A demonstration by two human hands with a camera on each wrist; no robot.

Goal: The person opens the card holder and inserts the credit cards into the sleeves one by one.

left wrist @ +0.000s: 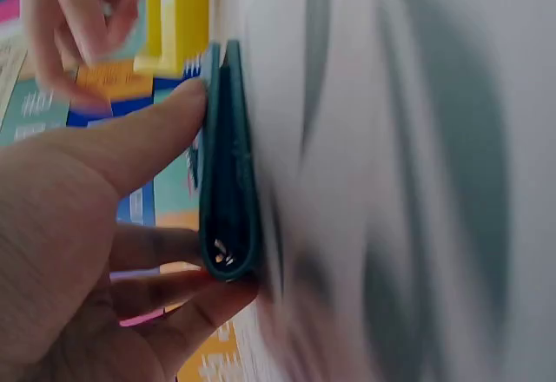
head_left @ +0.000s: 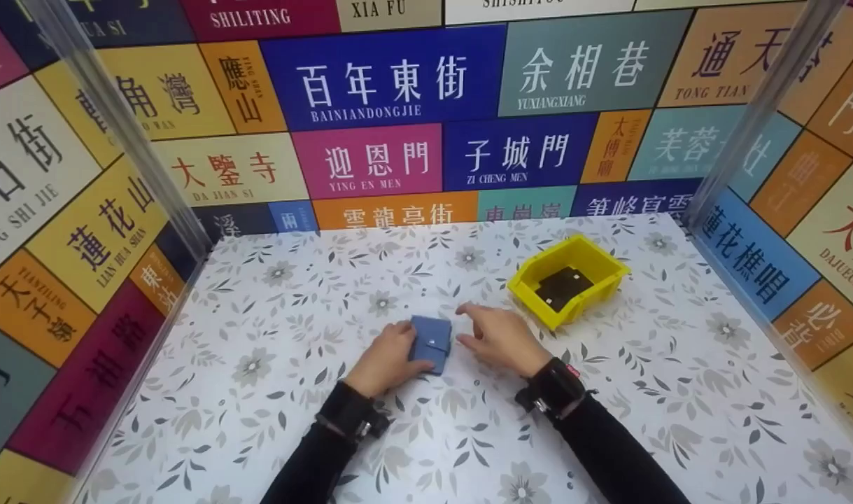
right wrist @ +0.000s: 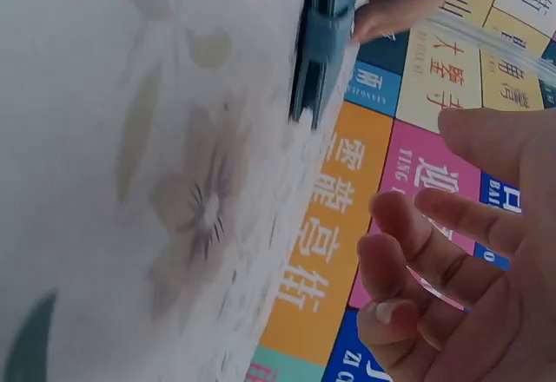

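Head view: a person's left hand [head_left: 386, 360] pinches a folded blue wallet [head_left: 430, 334], thumb on the cover and fingers along the spine, seemingly to steady it near the middle of a flowered table [head_left: 328, 280]. The right hand [head_left: 503, 339], holding nothing, hovers just beside, fingers loosely bent; the wallet's strap [head_left: 437, 345] faces it, likely within easy reach. Towards the table's far right corner, a yellow bin [head_left: 594, 299] holds something dark, perhaps kept aside for working room.
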